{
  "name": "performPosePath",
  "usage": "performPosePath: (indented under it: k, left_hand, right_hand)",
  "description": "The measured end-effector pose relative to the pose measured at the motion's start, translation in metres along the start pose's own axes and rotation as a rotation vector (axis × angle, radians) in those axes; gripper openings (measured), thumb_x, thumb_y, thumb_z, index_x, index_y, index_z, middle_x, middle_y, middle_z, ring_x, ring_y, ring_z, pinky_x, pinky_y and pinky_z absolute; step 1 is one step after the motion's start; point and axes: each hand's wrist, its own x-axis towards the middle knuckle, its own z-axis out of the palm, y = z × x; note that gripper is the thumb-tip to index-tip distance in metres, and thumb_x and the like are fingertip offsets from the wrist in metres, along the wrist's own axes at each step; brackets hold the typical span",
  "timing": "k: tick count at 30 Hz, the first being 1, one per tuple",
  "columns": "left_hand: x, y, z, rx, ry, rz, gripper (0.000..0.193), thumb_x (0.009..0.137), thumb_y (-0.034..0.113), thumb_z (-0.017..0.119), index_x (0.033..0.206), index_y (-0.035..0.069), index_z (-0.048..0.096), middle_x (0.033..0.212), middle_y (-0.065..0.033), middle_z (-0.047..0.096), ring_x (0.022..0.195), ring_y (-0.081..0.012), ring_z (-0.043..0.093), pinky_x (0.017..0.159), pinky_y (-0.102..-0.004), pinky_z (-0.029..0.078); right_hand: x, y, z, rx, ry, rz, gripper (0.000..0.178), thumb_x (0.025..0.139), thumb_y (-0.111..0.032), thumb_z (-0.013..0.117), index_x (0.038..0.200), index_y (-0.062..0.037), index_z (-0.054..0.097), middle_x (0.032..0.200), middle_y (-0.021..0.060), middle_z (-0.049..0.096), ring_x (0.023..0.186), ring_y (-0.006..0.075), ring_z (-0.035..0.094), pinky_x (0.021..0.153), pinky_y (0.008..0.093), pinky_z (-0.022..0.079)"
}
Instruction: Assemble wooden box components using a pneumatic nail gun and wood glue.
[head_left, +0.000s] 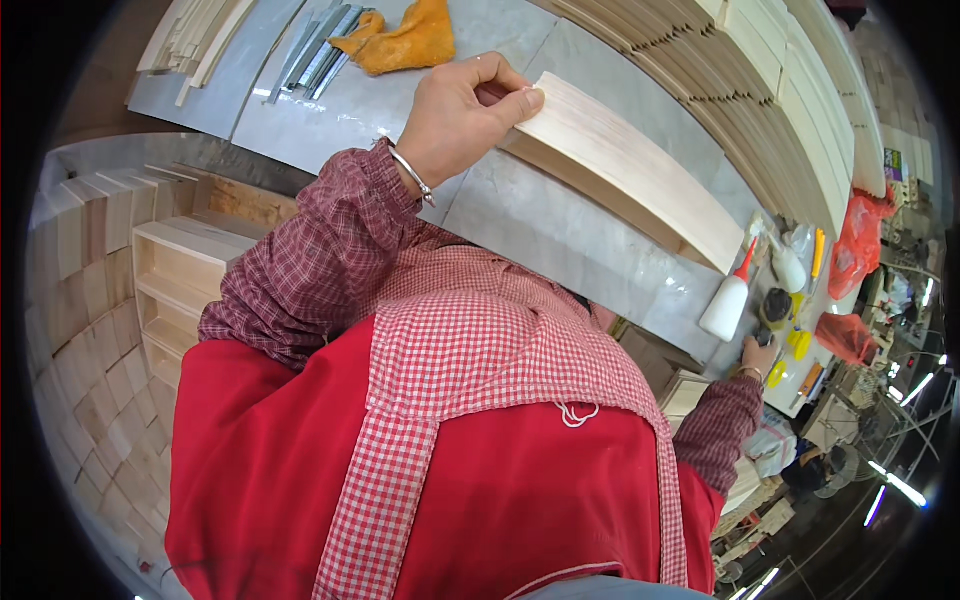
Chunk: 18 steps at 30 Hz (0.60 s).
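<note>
My left hand [465,112] pinches the near-left end of a long, pale wooden piece [635,160] between thumb and fingers. That piece lies along the grey bench top [560,225], with a flat upper face and a darker, recessed side below it. Far to the right, my right hand [760,356] is closed at a small dark object among the tools; what it grips is too small to make out. Beside this hand lies a white glue bottle [725,308] with a red nozzle. A dark round item [776,305] sits just beyond.
An orange-yellow cloth or glove [412,40] and metal strips [322,48] lie at the back left. Tall stacks of wooden boards [740,70] line the far side. Yellow-handled tools [799,342] and red plastic bags [858,235] are at the right. Wooden boxes [185,270] stand at left.
</note>
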Motion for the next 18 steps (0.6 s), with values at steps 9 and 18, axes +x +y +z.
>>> performPosePath:
  k: [9,18]
  left_hand:
    - [-0.002,-0.005,0.003,-0.09,0.009,0.011,0.011,0.079,0.011,0.068,0.082,0.002,0.062,0.074,-0.0035,0.06,0.06,-0.0084,0.051,0.058,-0.0167,0.044]
    - [-0.003,-0.008,0.007,-0.123,0.057,0.033,0.009,0.079,0.008,0.067,0.078,0.002,0.061,0.072,-0.0016,0.058,0.059,-0.0079,0.05,0.057,-0.0171,0.044]
  right_hand:
    - [-0.112,-0.145,-0.153,0.566,-0.301,-0.18,0.024,0.073,-0.009,0.059,0.093,0.0027,0.054,0.064,0.0082,0.055,0.045,0.016,0.049,0.044,0.0252,0.041]
    - [-0.198,-0.323,-0.168,0.461,-0.708,-0.387,0.014,0.073,-0.003,0.069,0.083,-0.0002,0.059,0.063,0.0038,0.055,0.045,0.0107,0.046,0.045,0.0205,0.036]
